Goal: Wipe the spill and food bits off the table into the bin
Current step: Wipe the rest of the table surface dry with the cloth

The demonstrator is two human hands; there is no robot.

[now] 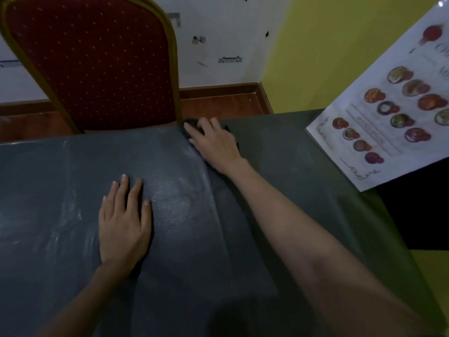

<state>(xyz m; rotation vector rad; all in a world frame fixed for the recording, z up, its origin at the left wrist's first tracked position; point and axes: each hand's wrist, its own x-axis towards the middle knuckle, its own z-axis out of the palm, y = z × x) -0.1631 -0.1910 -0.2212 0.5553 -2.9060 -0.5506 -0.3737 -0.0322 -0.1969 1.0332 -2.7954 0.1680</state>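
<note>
Under the right hand (213, 139), at the far edge of the counter (73, 178), a dark cloth (188, 124) is lying almost hidden, only its edges peeking out past the fingertips and beside the palm. That grip is pressing flat on the cloth with fingers spread and fairly straight, not curled around it. Nearer the person and to the left of that grip, the left hand (124, 220) is resting open, palm down on the bare counter, probably steadying the covering while the other works. Between the two grips, pale smears and fine specks (170, 200) are showing on the dark surface, likely the leftover spill. No bin is in view, so where the bits are going cannot be told. The cloth is looking soft, light and limp; it will probably bunch and slide easily on the smooth, slightly wrinkled covering, so flat palm pressure over its middle suits it better than pinching a corner. Just beyond the right grip a red chair (97, 64) is standing, and further to its right a picture menu (388, 113) is lying over the counter's edge.
</note>
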